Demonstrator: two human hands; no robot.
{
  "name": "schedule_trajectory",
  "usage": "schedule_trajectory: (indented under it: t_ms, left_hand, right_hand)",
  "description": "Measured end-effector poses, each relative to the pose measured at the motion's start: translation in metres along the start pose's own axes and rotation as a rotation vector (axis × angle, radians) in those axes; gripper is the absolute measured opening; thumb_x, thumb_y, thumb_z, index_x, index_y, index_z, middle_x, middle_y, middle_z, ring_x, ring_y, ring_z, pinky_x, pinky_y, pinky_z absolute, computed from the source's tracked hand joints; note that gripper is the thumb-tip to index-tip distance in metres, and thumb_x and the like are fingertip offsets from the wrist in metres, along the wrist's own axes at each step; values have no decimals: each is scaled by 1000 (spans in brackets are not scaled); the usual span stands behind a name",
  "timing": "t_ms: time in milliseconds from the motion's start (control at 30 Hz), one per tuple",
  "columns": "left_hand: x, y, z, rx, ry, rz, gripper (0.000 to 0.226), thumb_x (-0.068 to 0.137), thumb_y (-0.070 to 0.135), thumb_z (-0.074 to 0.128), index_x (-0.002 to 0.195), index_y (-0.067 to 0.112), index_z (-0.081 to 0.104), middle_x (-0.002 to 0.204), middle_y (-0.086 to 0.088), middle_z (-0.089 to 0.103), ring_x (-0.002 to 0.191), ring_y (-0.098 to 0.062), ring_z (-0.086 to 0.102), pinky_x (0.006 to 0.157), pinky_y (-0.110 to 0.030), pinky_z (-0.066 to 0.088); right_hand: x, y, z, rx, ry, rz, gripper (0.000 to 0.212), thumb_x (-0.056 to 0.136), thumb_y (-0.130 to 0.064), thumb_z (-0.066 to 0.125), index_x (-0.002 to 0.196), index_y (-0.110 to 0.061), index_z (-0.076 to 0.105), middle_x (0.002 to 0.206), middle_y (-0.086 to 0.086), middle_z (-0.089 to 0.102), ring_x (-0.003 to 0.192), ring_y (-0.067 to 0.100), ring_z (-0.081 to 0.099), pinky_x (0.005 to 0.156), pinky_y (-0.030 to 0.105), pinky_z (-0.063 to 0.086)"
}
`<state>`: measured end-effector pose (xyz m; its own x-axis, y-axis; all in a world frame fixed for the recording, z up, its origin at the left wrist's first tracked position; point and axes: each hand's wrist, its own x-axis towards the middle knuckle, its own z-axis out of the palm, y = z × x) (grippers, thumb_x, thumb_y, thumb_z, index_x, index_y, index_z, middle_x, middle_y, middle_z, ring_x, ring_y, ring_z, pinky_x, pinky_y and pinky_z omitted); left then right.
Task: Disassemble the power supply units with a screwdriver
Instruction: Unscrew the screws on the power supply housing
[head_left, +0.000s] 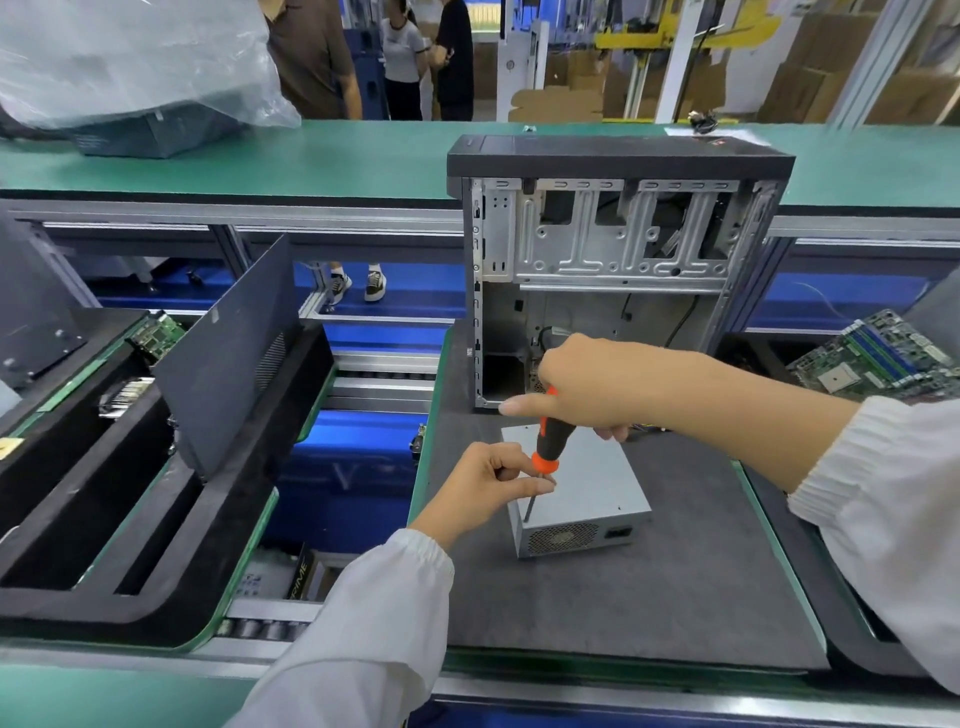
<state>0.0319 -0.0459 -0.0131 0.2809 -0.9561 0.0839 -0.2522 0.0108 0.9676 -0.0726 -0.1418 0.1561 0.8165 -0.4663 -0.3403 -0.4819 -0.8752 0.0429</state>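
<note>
A grey metal power supply unit (592, 493) lies on the dark mat (649, 582), its vent grille facing me. My right hand (597, 384) grips the top of the orange-and-black screwdriver (551, 436), index finger stretched out to the left. The shaft points down at the unit's near left edge. My left hand (488, 480) pinches the shaft just below the handle. Behind the unit stands an open computer case (613, 249) with bare metal bays.
A dark side panel (234, 353) leans in the black foam tray (104, 519) at left. A motherboard (878, 353) lies at right. A plastic-wrapped box (145, 119) sits on the far green bench. People stand beyond it.
</note>
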Motion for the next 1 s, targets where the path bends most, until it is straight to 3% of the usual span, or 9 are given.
schedule_trajectory:
  t_ms: [200,300,367,467,567,633,800,900,1000]
  left_hand:
    - [1,4,-4,15,-38,-7,16,84,18,75,99,13,77,63,2,23,60,-20,26,69,-33,29]
    - [2,3,-8,0,-45,1,19,88,19,71,106,17,76,71,-18,25,70,-36,30,78,-34,36]
    - [1,3,-8,-26,-45,0,19,86,16,72,104,14,77,72,-26,36,74,-37,41,86,-40,40]
    - [1,4,-7,-80,-27,-10,17,82,13,76,99,11,78,76,-16,43,77,-33,43,94,-56,42]
    - [1,5,-7,-36,11,0,11,79,10,78,90,8,78,67,-19,29,66,-34,28,76,-42,40]
    - [1,7,-7,-18,11,0,13,78,9,79,88,1,76,67,-23,27,65,-32,26,72,-38,38]
    - [1,13,-9,7,-40,-18,12,81,15,79,85,6,71,65,-18,20,61,-20,23,64,-32,29]
    - [0,14,-11,-29,-122,-5,13,87,20,73,99,22,77,69,-26,35,74,-26,38,81,-46,49]
    - [-2,15,-10,-34,-103,10,13,86,17,73,98,15,78,85,-33,52,84,-33,48,93,-57,45]
  right_hand:
    - [-2,3,-4,-138,-57,-204,10,98,-29,49,101,-20,53,94,0,54,76,16,58,56,24,36]
    - [-5,4,-7,-141,-87,-280,25,92,-7,54,108,-27,56,99,-4,36,73,13,44,55,24,31]
    - [-6,4,-9,-103,-84,-307,28,90,-9,59,110,-29,55,100,-4,36,80,17,48,55,24,34]
    - [-5,5,-10,74,-97,-213,37,86,-47,64,115,-26,52,91,-2,56,65,15,66,52,23,48]
    - [0,2,-7,113,-93,3,69,84,-73,42,86,-7,58,51,3,65,35,11,59,44,22,44]
    - [5,-1,-2,37,-55,6,64,91,-65,38,74,-7,56,39,2,58,27,9,51,45,22,41]
    - [1,0,-12,6,-149,-248,9,93,-21,58,99,-21,52,79,-3,54,60,14,61,47,20,46]
    - [-1,-1,-14,-40,-190,-324,30,86,1,57,101,-24,55,87,-8,42,80,21,59,54,24,45]
    - [-4,-1,-14,82,-232,-288,33,85,-19,70,113,-23,53,88,-7,48,61,3,65,50,21,47]
